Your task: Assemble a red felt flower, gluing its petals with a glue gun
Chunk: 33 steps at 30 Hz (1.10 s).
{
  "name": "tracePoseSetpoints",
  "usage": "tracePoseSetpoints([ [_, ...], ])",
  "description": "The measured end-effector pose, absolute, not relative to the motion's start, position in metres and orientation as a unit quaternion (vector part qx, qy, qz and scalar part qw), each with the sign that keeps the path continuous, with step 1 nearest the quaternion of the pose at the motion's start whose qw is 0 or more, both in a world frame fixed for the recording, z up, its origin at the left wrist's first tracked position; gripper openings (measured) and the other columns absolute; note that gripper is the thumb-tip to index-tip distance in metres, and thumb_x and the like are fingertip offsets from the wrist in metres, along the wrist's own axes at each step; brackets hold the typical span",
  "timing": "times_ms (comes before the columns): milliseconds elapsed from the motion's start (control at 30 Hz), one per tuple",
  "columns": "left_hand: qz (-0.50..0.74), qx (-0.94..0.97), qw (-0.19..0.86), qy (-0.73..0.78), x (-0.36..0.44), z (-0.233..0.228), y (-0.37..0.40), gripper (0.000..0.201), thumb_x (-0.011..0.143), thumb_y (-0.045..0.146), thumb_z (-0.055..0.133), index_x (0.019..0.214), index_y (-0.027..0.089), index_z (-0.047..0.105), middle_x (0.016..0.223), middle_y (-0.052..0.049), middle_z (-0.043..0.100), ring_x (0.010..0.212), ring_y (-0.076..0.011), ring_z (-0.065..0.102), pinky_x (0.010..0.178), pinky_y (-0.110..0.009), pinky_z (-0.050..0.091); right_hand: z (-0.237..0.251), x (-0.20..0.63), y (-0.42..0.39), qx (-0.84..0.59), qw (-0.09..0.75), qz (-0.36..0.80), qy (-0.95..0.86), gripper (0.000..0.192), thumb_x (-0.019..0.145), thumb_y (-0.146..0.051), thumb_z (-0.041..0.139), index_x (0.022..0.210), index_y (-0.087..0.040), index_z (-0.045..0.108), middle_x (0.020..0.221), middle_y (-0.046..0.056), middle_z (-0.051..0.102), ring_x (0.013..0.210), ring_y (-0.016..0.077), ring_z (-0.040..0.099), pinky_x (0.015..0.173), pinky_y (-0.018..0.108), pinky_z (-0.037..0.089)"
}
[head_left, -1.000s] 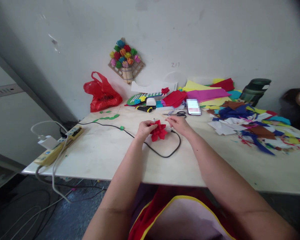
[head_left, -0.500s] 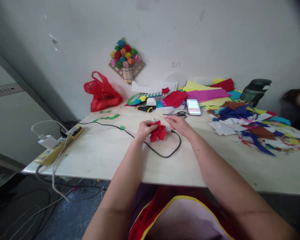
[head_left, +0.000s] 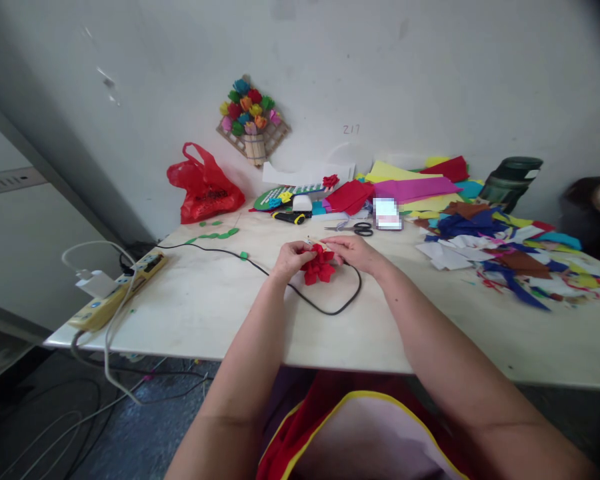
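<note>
My left hand [head_left: 291,260] pinches the left edge of a red flower [head_left: 318,268] with pointed, folded petals, just above the table. At the flower's upper right, my right hand [head_left: 351,251] has thumb and fingers closed on the petals; the exact grip is partly hidden. A small pale tip [head_left: 309,239] shows behind the flower; what it belongs to is hidden. A black cable [head_left: 330,313] loops below the flower and ends under my right hand. Black-handled scissors [head_left: 363,229] lie just beyond that hand.
Beyond my hands are a phone [head_left: 388,215], a black-and-yellow tool [head_left: 289,218] and red sheets [head_left: 350,198]. Coloured scraps [head_left: 510,250] and a dark bottle [head_left: 513,183] are at right. A power strip [head_left: 115,300] and red plastic bag [head_left: 207,190] are at left.
My right hand has moved slightly left and down from beside the flower onto its right petals. My left hand keeps its hold, with the flower nearly unmoved.
</note>
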<state>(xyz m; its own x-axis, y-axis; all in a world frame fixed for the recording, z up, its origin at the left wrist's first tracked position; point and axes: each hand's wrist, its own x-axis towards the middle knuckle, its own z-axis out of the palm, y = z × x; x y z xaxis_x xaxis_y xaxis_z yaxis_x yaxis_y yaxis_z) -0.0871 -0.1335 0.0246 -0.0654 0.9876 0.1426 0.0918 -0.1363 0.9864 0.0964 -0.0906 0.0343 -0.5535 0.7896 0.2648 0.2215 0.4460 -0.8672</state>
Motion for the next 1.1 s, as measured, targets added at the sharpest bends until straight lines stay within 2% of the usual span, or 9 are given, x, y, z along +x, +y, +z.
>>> tracePoseSetpoints([
  [167,0.532,0.533,0.426,0.501,-0.0874,0.0237,-0.1325,0.024,0.054,0.032,0.074,0.067,0.014,0.063,0.053,0.000,0.058,0.047,-0.0108,0.052,0.047,-0.022,0.038,0.0337,0.0968,-0.0901,-0.312,0.344,0.407,-0.786,0.044,0.084,-0.039,0.049,0.115,-0.013,0.066,0.049,-0.005,0.050,0.051,0.0104,0.048,0.058,0.025,0.043],
  [333,0.537,0.534,0.431,0.490,-0.0874,0.0247,-0.1326,0.025,0.054,0.031,0.075,0.068,0.014,0.064,0.055,-0.001,0.061,0.049,-0.0109,0.053,0.049,-0.022,0.040,0.0354,0.0959,-0.0916,-0.315,0.335,0.411,-0.787,0.044,0.083,-0.037,0.050,0.115,-0.013,0.066,0.047,-0.006,0.045,0.047,0.0095,0.043,0.053,0.024,0.039],
  [700,0.501,0.546,0.444,0.503,-0.0874,0.0296,-0.1379,0.024,0.056,0.028,0.069,0.074,0.013,0.070,0.054,-0.002,0.061,0.046,-0.0107,0.051,0.047,-0.022,0.036,0.0346,0.0950,-0.0916,-0.306,0.335,0.421,-0.785,0.038,0.081,-0.035,0.054,0.110,-0.017,0.070,0.045,-0.006,0.042,0.046,0.0087,0.039,0.047,0.022,0.035],
  [800,0.495,0.549,0.446,0.505,-0.0872,0.0303,-0.1386,0.023,0.056,0.028,0.067,0.073,0.013,0.070,0.054,-0.002,0.061,0.046,-0.0109,0.051,0.046,-0.022,0.035,0.0345,0.0946,-0.0918,-0.312,0.336,0.430,-0.778,0.039,0.080,-0.036,0.055,0.110,-0.016,0.070,0.047,-0.005,0.046,0.046,0.0086,0.040,0.048,0.023,0.038],
  [967,0.487,0.546,0.455,0.509,-0.0883,0.0289,-0.1374,0.022,0.057,0.028,0.064,0.072,0.013,0.069,0.052,-0.002,0.060,0.044,-0.0102,0.049,0.044,-0.022,0.031,0.0337,0.0937,-0.0930,-0.309,0.339,0.430,-0.777,0.040,0.080,-0.036,0.055,0.111,-0.017,0.070,0.071,0.003,0.068,0.061,0.0126,0.057,0.057,0.026,0.047],
  [1033,0.484,0.541,0.458,0.513,-0.0888,0.0285,-0.1372,0.022,0.057,0.027,0.063,0.072,0.013,0.069,0.052,-0.002,0.059,0.042,-0.0096,0.047,0.043,-0.021,0.028,0.0313,0.0935,-0.0914,-0.296,0.346,0.409,-0.791,0.037,0.081,-0.035,0.054,0.110,-0.018,0.070,0.087,0.005,0.073,0.076,0.0161,0.064,0.068,0.028,0.052],
  [1100,0.484,0.540,0.461,0.511,-0.0894,0.0276,-0.1367,0.020,0.057,0.027,0.062,0.070,0.012,0.068,0.050,-0.002,0.058,0.040,-0.0090,0.045,0.041,-0.021,0.025,0.0282,0.0933,-0.0886,-0.278,0.353,0.376,-0.810,0.034,0.082,-0.033,0.054,0.109,-0.019,0.071,0.102,0.006,0.073,0.094,0.0184,0.066,0.083,0.031,0.051],
])
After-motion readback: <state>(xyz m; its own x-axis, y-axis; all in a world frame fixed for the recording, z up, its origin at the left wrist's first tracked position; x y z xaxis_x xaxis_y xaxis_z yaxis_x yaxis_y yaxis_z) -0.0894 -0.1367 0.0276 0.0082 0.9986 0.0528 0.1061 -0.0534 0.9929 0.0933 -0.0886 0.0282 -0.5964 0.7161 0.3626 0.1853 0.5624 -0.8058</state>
